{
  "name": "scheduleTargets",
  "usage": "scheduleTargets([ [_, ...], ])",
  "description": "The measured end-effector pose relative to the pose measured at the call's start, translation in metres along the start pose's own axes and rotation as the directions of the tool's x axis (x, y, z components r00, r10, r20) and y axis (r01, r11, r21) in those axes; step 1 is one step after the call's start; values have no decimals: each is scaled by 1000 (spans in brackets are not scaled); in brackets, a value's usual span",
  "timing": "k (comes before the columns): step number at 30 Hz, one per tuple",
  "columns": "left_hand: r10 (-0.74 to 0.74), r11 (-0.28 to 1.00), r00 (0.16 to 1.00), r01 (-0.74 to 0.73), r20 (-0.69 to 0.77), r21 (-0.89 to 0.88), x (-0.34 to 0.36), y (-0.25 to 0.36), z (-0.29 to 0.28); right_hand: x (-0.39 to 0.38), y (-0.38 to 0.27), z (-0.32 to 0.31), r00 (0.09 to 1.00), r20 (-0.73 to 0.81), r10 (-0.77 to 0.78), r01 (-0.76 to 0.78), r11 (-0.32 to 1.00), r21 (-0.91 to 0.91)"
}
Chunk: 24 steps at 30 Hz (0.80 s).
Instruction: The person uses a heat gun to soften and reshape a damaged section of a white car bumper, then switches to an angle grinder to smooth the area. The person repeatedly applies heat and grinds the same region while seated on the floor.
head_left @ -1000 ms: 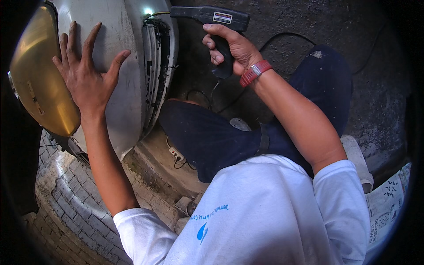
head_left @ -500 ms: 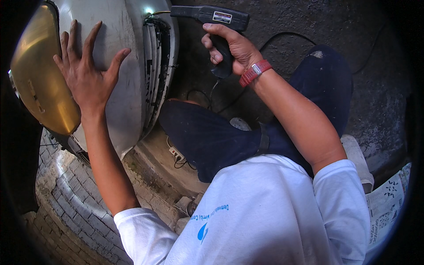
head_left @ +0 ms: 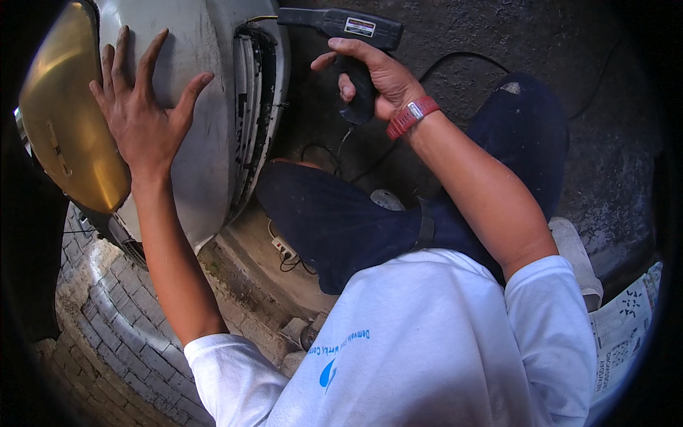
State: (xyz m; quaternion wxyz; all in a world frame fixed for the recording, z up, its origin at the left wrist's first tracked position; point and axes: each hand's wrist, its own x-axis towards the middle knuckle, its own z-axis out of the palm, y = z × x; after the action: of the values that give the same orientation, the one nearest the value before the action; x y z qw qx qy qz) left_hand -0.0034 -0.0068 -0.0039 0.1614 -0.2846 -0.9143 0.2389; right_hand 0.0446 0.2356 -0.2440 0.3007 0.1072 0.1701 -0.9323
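My right hand (head_left: 376, 78) is wrapped round the pistol grip of a black soldering gun (head_left: 363, 28), its index finger lifted forward of the grip. The gun's thin tip (head_left: 261, 18) points left and meets the upper end of a slatted opening (head_left: 249, 107) in a pale grey vehicle bumper (head_left: 192, 156). On the bumper's face, beside a yellow-tinted headlight (head_left: 64, 114), my left hand (head_left: 146, 117) lies with fingers spread, holding nothing. How firmly its palm presses on the surface cannot be made out.
A black cord (head_left: 377, 162) runs from the gun across the dark floor. Near my knee sits a white power strip (head_left: 284, 248). Grey paving bricks (head_left: 135, 334) lie at lower left. Newspaper (head_left: 626, 327) and a pale seat-like object (head_left: 576, 260) are at the right.
The bright light at the gun's tip has gone out. My right index finger has stretched away from the trigger area. My left hand has shifted very slightly right with the view.
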Motion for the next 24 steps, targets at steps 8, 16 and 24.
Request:
scheduleTargets([
  [8,2,1000,1000,-2,9,22,-1,-1,0,0,1,0,1000,-3,19,-19,1000,12],
  [16,-3,999,1000,3,11,46,-2,-1,2,1,2,0,1000,-14,3,-3,1000,22],
  [24,-2,1000,1000,2,19,29,-1,2,-4,-1,1,-2,998,41,48,-52,994,95],
])
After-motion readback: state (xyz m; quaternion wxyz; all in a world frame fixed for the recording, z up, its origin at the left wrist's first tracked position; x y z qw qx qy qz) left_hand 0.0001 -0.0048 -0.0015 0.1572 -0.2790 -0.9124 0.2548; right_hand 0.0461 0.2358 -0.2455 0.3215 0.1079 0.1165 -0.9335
